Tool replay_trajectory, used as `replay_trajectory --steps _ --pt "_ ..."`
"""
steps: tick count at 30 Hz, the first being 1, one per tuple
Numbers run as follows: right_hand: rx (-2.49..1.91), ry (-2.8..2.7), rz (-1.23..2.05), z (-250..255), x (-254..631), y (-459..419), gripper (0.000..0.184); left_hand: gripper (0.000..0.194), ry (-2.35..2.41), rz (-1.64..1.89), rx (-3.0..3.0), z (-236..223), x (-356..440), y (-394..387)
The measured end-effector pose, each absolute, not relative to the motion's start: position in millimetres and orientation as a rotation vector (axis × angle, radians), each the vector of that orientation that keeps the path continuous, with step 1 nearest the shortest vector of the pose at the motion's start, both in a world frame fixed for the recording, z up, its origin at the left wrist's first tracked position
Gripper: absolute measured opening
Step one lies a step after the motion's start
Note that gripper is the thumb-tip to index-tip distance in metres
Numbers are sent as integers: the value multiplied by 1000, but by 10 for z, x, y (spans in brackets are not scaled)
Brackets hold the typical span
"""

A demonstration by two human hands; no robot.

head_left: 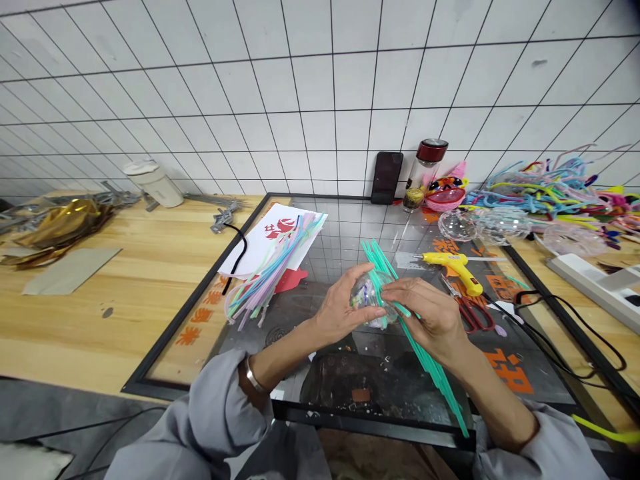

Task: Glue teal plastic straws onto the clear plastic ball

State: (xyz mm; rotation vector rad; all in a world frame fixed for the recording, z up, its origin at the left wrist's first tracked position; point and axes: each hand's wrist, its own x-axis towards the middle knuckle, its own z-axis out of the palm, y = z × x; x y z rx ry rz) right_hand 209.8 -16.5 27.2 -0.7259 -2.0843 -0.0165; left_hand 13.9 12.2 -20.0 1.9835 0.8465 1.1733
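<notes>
My left hand (pixel 340 303) is curled around a clear plastic ball (pixel 366 293) with small coloured bits in it, above the dark glass panel. My right hand (pixel 433 317) has its fingers pinched together at the ball's right side, with a short green pipe cleaner (pixel 401 309) between them. A bundle of long green pipe cleaners (pixel 434 368) runs diagonally under the right hand and behind the ball, reaching the panel's front edge. Just right of my right hand lie red-handled scissors (pixel 475 315). Beyond them is a yellow hot glue gun (pixel 457 268).
Pastel pipe cleaners (pixel 277 270) lie across white paper (pixel 250 235) on the left. At the back stand a phone (pixel 387 177) and a glass bottle (pixel 425 175). Clear plastic balls (pixel 503 225), a pipe cleaner heap (pixel 550 190) and a power strip (pixel 600 287) occupy the right, with black cords nearby.
</notes>
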Motion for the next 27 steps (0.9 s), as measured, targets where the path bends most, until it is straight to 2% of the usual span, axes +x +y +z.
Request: replay_trajectory --steps 7,13,16,22,27 --pt "-730 -2085 2 272 2104 -165 27 50 782 1205 2103 -207 140 159" --pt "-730 -2081 4 270 2107 -161 27 51 786 1157 2085 -196 132 167" --pt "-727 -2075 -5 258 2106 -157 27 59 774 1120 2082 -202 127 174" --pt "-729 -2086 0 248 2109 -155 28 100 783 1086 2185 -234 141 191" --pt "-733 -2076 13 229 2110 -152 29 101 770 1101 2259 -248 153 203"
